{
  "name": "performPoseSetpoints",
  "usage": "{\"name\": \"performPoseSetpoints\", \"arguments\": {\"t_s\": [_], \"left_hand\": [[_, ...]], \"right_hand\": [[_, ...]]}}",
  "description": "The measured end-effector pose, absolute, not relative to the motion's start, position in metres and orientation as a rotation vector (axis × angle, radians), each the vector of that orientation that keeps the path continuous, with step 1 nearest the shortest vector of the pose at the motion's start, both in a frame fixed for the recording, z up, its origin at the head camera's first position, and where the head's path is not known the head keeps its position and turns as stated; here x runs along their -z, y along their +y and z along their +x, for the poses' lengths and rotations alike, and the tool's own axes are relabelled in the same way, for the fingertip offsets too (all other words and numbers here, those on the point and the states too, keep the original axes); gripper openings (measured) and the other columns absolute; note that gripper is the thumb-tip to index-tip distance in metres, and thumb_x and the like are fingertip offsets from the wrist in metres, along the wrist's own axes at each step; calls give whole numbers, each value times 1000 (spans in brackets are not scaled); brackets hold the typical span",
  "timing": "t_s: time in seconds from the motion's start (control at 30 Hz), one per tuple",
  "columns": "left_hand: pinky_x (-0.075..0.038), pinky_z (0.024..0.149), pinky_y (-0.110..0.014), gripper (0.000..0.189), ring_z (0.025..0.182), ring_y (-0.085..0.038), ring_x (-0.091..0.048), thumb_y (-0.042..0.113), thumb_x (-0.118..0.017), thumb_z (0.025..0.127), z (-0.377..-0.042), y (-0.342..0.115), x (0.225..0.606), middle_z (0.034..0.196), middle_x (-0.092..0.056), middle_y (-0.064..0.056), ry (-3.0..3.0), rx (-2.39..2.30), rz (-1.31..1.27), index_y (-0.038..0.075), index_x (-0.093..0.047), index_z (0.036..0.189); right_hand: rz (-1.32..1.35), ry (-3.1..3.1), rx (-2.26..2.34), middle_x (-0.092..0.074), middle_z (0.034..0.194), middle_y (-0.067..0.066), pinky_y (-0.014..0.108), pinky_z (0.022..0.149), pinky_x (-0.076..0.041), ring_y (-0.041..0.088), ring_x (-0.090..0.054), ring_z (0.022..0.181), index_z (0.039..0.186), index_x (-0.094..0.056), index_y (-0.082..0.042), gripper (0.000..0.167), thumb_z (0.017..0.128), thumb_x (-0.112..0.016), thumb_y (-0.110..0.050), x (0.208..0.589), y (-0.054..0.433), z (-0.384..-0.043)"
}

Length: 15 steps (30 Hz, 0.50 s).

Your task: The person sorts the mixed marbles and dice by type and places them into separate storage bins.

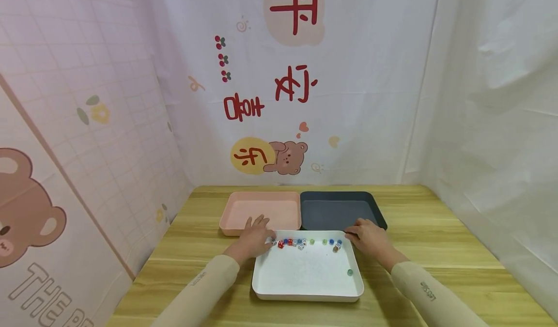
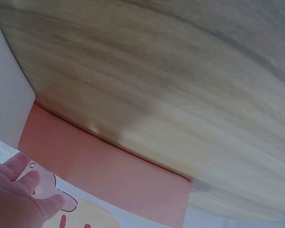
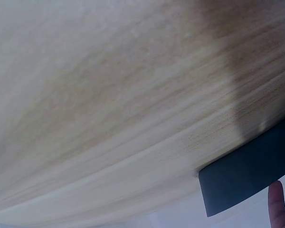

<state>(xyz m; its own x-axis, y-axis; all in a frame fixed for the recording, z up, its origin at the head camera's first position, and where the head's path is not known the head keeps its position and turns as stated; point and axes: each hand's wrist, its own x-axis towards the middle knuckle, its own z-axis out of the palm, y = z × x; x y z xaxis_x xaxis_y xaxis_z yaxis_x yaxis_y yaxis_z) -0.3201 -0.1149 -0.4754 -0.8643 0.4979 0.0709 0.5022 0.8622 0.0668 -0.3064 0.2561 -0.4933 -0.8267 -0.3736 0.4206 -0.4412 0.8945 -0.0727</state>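
A white tray (image 1: pixel 305 273) lies nearest the person, with small dice and beads strung along its far wall. Among them are red dice (image 1: pixel 290 242), pale dice (image 1: pixel 301 244), blue beads (image 1: pixel 332 241) and green beads (image 1: pixel 312 241). One green bead (image 1: pixel 350 272) sits apart near the right wall. My left hand (image 1: pixel 254 240) is at the tray's far left corner, its fingers extended and the thumb near the dice. At the far right corner my right hand (image 1: pixel 368 238) has its fingertips by the rim; the wrist view shows loosely straight fingers (image 3: pixel 277 204). Hand contact with the rim is unclear.
Behind the white tray stand a pink tray (image 1: pixel 266 208) on the left and a dark blue tray (image 1: pixel 340 210) on the right, side by side. All are on a wood-grain table (image 1: pixel 436 240). Printed white cloth (image 1: pixel 370 99) hangs around the table.
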Motion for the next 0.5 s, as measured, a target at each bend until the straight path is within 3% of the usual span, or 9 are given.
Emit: {"name": "performPoseSetpoints", "arguments": {"t_s": [0.5], "left_hand": [[-22, 112, -64, 6, 135, -36, -38, 22, -76, 87, -320, -111, 476, 133, -54, -16, -2952, 192, -809, 19, -72, 87]], "right_hand": [[601, -2635, -236, -62, 87, 0, 34, 59, -51, 21, -61, 79, 101, -80, -15, 16, 88, -76, -24, 494, 256, -305]]}}
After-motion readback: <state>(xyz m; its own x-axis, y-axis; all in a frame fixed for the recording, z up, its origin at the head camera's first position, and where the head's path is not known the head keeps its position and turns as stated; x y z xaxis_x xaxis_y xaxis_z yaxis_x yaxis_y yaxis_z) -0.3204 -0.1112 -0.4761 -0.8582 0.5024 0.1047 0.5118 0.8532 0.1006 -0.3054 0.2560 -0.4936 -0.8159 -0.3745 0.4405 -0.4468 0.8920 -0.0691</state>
